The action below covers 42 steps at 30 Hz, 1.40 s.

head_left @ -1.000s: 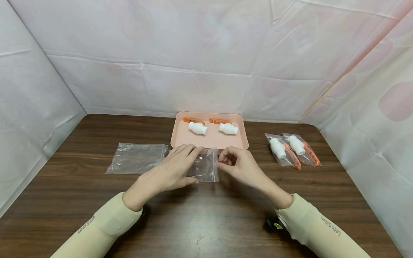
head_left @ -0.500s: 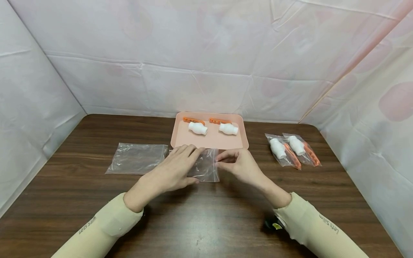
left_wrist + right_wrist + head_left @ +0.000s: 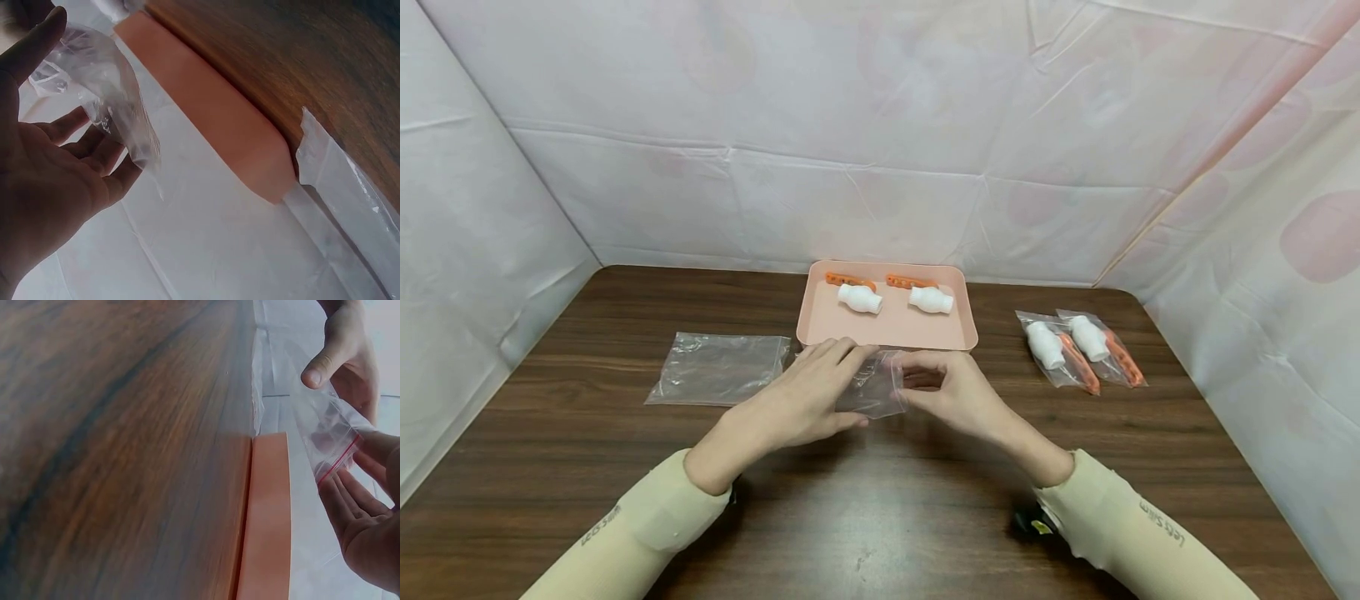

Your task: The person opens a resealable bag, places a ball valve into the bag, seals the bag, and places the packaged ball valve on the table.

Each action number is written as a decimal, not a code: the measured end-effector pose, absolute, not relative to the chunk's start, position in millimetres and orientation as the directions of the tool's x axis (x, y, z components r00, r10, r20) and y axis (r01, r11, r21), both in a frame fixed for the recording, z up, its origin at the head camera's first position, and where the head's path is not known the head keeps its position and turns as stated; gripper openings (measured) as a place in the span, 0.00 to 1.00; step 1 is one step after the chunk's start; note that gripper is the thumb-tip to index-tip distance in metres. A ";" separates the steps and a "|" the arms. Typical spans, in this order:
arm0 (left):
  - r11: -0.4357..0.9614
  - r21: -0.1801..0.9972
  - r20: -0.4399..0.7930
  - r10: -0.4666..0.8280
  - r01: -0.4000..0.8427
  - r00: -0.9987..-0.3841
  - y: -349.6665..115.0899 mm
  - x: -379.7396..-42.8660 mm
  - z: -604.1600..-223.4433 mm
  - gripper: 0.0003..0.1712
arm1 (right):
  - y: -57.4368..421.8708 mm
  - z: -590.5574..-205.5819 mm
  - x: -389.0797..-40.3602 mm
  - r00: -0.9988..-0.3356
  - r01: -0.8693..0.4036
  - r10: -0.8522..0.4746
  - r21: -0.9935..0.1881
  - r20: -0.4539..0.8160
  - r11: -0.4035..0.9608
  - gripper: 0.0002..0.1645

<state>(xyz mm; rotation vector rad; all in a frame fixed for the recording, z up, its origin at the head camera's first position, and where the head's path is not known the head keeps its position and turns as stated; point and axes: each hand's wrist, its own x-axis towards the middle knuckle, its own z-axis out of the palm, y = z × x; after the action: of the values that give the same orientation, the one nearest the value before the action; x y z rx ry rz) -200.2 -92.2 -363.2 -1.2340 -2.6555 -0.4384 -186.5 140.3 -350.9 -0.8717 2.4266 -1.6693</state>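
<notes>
Left hand point(image 3: 797, 396) is holding the bag point(image 3: 871, 385) in half-curled fingers point(image 3: 125, 180); right hand point(image 3: 957, 387) is pinching its zip point(image 3: 339, 459); uneven pulling could make the slick film slip.

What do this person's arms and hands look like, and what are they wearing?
The left hand and right hand are bare, without gloves. The left sleeve and right sleeve are pale yellow-green, reach the wrists and carry small dark lettering. A black piece with a yellowish patch shows beside the right sleeve's end.
</notes>
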 end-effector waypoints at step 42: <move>0.573 0.475 0.119 0.710 0.668 -0.694 -121.8 -214.7 -365.7 0.43 | 154.3 -376.9 -205.0 -0.768 -0.595 -0.482 -0.748 0.422 0.293 0.07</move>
<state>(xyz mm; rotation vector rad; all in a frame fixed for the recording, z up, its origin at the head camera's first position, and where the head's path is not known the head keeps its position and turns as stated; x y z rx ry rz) -214.7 -121.8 -365.7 -1.2555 -2.8606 -0.8056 -205.0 154.3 -376.9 -1.0959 2.6166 -1.6010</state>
